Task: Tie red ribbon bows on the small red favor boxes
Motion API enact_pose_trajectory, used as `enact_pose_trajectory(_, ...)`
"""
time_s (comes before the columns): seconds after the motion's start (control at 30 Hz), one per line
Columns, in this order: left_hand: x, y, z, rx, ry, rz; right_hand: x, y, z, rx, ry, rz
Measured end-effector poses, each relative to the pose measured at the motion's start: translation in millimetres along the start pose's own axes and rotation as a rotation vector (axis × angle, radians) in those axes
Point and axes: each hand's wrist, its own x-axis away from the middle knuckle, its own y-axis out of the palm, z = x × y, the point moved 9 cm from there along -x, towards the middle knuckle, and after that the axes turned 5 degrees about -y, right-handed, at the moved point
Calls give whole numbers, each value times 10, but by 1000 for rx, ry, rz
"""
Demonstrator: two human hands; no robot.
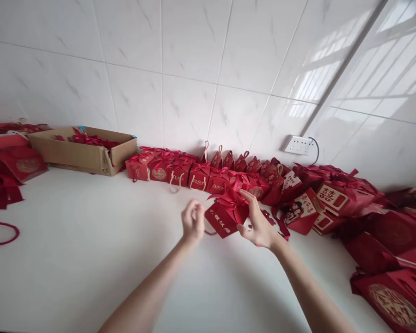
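Observation:
In the head view, a small red gift box [223, 221] with pale lettering and a red ribbon bow is tilted over the white table, between my hands. My right hand [260, 224] grips its right side, with the thumb low and the fingers near the bow. At the box's left, my left hand [193, 221] is closed with its fingers curled together; whatever they pinch, if anything, cannot be made out. A dark red cord loop shows below the box's left edge. Behind my right hand lie more red pieces, partly hidden by it.
Red gift boxes [180, 173] line the wall. Several larger ones, including a box with a gold emblem [393, 305], are heaped at the right. A cardboard box [72, 155] holding red ribbons stands at back left, beside other red boxes [22, 162]. A power strip [296, 145] is on the wall.

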Motion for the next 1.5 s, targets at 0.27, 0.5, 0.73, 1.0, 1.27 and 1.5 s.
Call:
enact_pose_trajectory(0.27,8,324,-523,82,-345,-169,556,28,386,-302,82,74)
enact_pose_trajectory(0.5,-34,202,-651,150,-517,-126,614,-318,591,-252,228,255)
enact_pose_trajectory(0.73,147,592,-359,44,-386,-516,635,-64,526,-463,449,8)
enact_pose_trajectory(1.0,280,704,-205,10,-421,-641,668,-27,451,-439,442,-70)
enact_pose_trajectory(1.27,413,762,-35,-36,-352,-729,822,313,167,-666,591,-436)
enact_pose_trajectory(1.5,419,751,-27,-67,-303,-711,843,341,191,-805,638,-418)
